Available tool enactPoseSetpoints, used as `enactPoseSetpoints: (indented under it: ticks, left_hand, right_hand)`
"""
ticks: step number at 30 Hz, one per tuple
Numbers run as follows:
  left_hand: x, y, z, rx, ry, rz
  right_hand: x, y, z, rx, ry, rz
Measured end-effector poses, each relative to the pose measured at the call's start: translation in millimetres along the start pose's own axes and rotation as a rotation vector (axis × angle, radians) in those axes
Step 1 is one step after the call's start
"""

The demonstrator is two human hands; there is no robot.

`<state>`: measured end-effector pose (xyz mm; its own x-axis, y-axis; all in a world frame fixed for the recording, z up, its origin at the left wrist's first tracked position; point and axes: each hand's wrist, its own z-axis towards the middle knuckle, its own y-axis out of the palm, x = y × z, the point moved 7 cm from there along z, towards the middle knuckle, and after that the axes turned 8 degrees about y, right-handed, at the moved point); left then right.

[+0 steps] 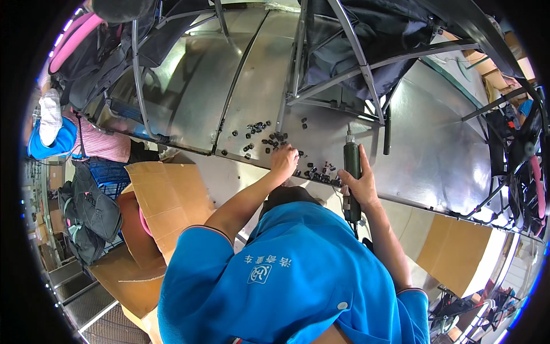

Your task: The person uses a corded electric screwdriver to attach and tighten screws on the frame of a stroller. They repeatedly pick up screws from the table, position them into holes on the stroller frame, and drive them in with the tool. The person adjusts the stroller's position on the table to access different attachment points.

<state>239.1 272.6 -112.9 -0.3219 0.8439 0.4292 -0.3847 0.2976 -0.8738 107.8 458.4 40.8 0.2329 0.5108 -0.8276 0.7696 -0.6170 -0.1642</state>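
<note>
My right hand [361, 182] is wrapped around a dark green electric screwdriver [352, 160], held upright with its bit pointing at the far side of the table. Near the table's front edge, my left hand [285, 162] reaches down among loose small black plastic parts [275, 139]. Its fingers are drawn together; what they pinch, if anything, is hidden. More of these black parts [321, 174] lie between my two hands, some with shiny metal bits among them. Beyond the screwdriver stands a grey metal-tube frame [366, 69] with dark fabric, apparently a stroller.
A sheet-metal table [435, 155] stretches across in front of me. Another frame with black fabric [137, 63] stands at the far left. An open cardboard box [172, 200] is on my left, near a co-worker in a checked garment [103, 140]. Another carton [452, 249] stands at right.
</note>
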Motion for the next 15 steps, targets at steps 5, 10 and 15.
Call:
enactPoseSetpoints:
  ticks: [5,10,15]
  left_hand:
    - [-1.0,13.0,39.0,-0.076,-0.674,-1.126]
    - [45.8,-67.5,100.1,-0.062,-0.659,-1.881]
    - [45.3,-94.3,119.8,-0.067,-0.622,-1.994]
  right_hand:
    - [-10.9,-2.2,-13.6,-0.051,-0.084,-0.223]
    - [-51.4,12.6,-30.7,-0.088,-0.268,-0.432]
    - [-76.3,24.6,-30.7,-0.112,-0.155,-0.482]
